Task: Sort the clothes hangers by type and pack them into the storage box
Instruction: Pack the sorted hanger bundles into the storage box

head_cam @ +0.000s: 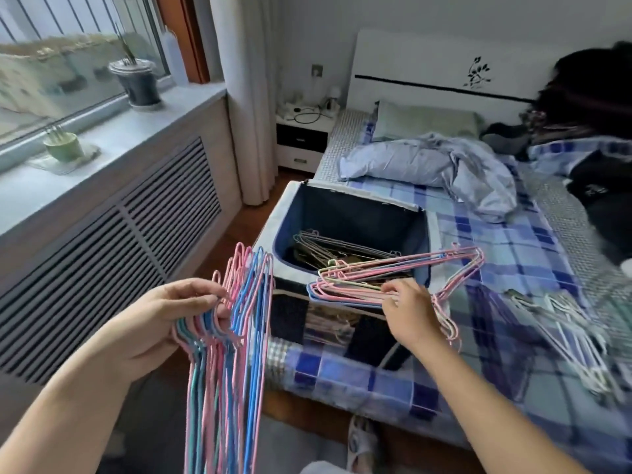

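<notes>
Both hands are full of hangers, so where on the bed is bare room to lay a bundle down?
Bare checked sheet lies between storage box and crumpled quilt. White hangers crowd its right edge.

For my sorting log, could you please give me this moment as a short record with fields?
left hand: grips bundle of pink and blue hangers, hanging down
right hand: holds second pastel hanger bunch over the box's near edge
storage box: open, on the bed, metal hangers inside
white hangers: loose on the bed, right of box
</notes>
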The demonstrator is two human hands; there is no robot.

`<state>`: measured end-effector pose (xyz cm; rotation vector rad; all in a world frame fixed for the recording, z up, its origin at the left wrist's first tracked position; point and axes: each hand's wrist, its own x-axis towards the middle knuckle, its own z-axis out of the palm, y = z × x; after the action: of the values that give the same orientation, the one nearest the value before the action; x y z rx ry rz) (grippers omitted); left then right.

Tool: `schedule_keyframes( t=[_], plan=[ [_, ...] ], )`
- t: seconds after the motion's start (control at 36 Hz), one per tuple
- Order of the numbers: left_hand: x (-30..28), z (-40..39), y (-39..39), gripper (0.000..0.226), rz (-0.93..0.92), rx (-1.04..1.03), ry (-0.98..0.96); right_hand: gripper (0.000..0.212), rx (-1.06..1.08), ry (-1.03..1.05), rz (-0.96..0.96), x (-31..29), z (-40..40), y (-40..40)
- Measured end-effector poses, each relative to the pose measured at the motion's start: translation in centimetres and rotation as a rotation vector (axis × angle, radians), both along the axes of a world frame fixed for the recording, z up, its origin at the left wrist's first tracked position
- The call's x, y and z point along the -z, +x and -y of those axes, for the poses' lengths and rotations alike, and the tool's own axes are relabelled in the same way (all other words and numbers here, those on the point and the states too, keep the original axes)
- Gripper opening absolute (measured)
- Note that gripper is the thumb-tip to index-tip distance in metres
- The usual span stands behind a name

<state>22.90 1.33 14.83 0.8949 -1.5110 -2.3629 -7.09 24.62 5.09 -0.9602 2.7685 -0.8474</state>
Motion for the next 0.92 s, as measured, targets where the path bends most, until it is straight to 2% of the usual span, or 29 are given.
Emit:
schedule_keyframes(
  t=[0.06,0.11,0.14,0.17,0.22,0.25,0.33,0.39,0.47,0.5,0.64,0.72,0.78,0.92],
  plan=[
    [-0.4,-0.3,-0.9,0.053,0.014,-0.002,-0.018,0.030,-0.009,0.137,0.006,-0.6,-1.0,-2.3],
    [-0.5,-0.4,-1.8,0.021,0.017,-0.023,-0.012,0.038,-0.056,0.287,0.027,-1.2,-1.8,-4.6],
    [-0.7,-0.5,-2.0,0.018,0.023,-0.049,-0.015,0.044,-0.099,0.372,0.021,-1.6,-2.0,-5.6],
    [-0.7,-0.4,-2.4,0.024,0.017,-0.063,-0.025,0.051,-0.142,0.462,0.007,-1.8,-2.1,-6.5],
    [-1.0,-0.2,-3.0,0.051,0.022,-0.075,-0.077,0.058,-0.227,0.629,-0.034,-2.0,-2.2,-8.1],
    [-1.3,0.0,-3.1,0.055,0.021,-0.075,-0.098,0.058,-0.276,0.698,-0.043,-1.9,-2.2,-8.6],
    [-2.7,0.8,-4.3,0.036,-0.003,-0.106,-0.147,0.044,-0.404,0.851,-0.051,-1.3,-2.4,-10.0],
    [-3.6,1.2,-5.4,0.039,-0.025,-0.122,-0.185,0.038,-0.469,0.886,-0.130,-0.5,-2.7,-10.4],
    [-4.5,1.8,-7.6,0.013,-0.067,-0.175,-0.177,0.036,-0.567,0.907,-0.201,0.6,-2.5,-11.1],
    [-4.6,2.2,-8.5,0.013,-0.063,-0.190,-0.184,0.035,-0.595,0.902,-0.196,0.8,-2.1,-11.6],
    [-4.5,3.7,-12.6,0.015,-0.027,-0.234,-0.264,0.023,-0.707,0.889,-0.045,0.8,-1.1,-13.8],
    [-4.1,5.4,-14.7,0.016,0.036,-0.224,-0.366,0.018,-0.771,0.872,-0.058,-0.1,-0.4,-15.1],
    [-3.7,6.8,-16.0,0.017,0.066,-0.234,-0.410,0.018,-0.779,0.841,-0.058,-0.7,0.2,-16.4],
    [-2.7,9.4,-18.1,0.024,0.103,-0.236,-0.419,0.017,-0.743,0.731,0.082,-1.2,1.8,-19.1]
  ],
)
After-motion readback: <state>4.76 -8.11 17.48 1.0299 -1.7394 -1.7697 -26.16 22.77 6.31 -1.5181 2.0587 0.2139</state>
